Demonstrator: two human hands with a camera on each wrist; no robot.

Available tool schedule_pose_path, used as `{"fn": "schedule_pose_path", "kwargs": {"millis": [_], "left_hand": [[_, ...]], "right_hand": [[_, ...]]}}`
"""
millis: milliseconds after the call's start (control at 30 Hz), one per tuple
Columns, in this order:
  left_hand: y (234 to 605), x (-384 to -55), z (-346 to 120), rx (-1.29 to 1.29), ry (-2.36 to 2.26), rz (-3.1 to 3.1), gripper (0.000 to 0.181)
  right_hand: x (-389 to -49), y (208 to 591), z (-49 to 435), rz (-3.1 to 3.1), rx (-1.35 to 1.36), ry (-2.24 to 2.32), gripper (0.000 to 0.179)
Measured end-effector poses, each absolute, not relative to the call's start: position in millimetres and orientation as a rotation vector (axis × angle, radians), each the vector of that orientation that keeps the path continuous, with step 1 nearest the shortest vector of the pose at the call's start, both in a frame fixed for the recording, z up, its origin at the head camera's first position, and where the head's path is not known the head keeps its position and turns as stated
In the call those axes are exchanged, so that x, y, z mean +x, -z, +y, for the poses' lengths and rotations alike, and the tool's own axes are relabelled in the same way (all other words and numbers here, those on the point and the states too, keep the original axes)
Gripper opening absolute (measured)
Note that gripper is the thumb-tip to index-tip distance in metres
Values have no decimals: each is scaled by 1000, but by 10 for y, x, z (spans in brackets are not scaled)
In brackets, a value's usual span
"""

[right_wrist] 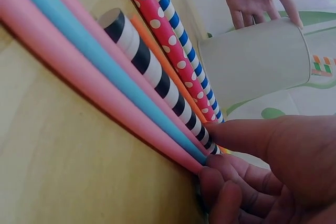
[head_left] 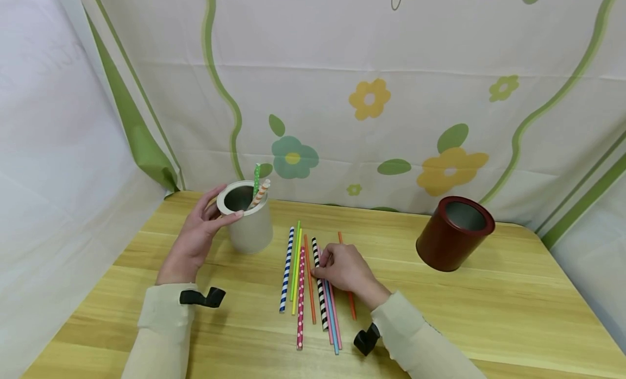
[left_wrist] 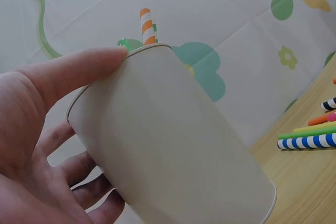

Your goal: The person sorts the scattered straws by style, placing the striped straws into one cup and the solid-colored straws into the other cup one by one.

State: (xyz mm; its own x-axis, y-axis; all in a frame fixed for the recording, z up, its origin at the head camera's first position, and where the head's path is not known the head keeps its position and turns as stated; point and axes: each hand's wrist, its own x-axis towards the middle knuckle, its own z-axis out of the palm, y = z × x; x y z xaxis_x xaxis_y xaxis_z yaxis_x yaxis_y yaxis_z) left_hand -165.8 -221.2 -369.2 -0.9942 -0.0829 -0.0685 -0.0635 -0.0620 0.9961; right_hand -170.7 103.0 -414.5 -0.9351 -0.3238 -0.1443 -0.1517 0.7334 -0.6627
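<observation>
My left hand (head_left: 195, 235) grips the rim of a white can (head_left: 251, 231), thumb on the near side and fingers round the far side. A green dotted straw (head_left: 256, 178) and an orange-and-white striped straw (head_left: 261, 193) lean inside it. Among the straws on the table, my right hand (head_left: 344, 266) pinches a black-and-white striped straw (right_wrist: 152, 69) near its far end. Its fingers also touch the pink straw (right_wrist: 94, 80) and blue straw (right_wrist: 115, 80) beside it; their far ends are hidden by the hand.
Left of the right hand lie a blue-striped straw (head_left: 287, 270), a yellow straw (head_left: 296, 275), a pink dotted straw (head_left: 300, 308) and an orange straw (head_left: 310, 286). Another orange straw (head_left: 352, 305) lies to its right. A dark red can (head_left: 442, 243) stands at the right on the wooden table (head_left: 528, 308).
</observation>
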Motion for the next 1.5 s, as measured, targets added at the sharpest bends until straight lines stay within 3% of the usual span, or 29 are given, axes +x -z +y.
{"fn": "schedule_pose_path", "kwargs": {"millis": [500,967,1267,1500], "left_hand": [[3687,-1654,-2201,174,2273,-2146,84],[3697,-1655,-2213,168,2280,-2140,84],[3700,-1661,-2212,167,2286,-2132,83],[3701,-1657,-2212,168,2280,-2139,84]], "right_hand": [[-1642,4113,893,2810,-351,825,32],[-1611,4076,746,2987,-512,546,39],[-1639,4080,770,2949,-438,575,54],[-1653,4052,805,2851,-333,699,51]]}}
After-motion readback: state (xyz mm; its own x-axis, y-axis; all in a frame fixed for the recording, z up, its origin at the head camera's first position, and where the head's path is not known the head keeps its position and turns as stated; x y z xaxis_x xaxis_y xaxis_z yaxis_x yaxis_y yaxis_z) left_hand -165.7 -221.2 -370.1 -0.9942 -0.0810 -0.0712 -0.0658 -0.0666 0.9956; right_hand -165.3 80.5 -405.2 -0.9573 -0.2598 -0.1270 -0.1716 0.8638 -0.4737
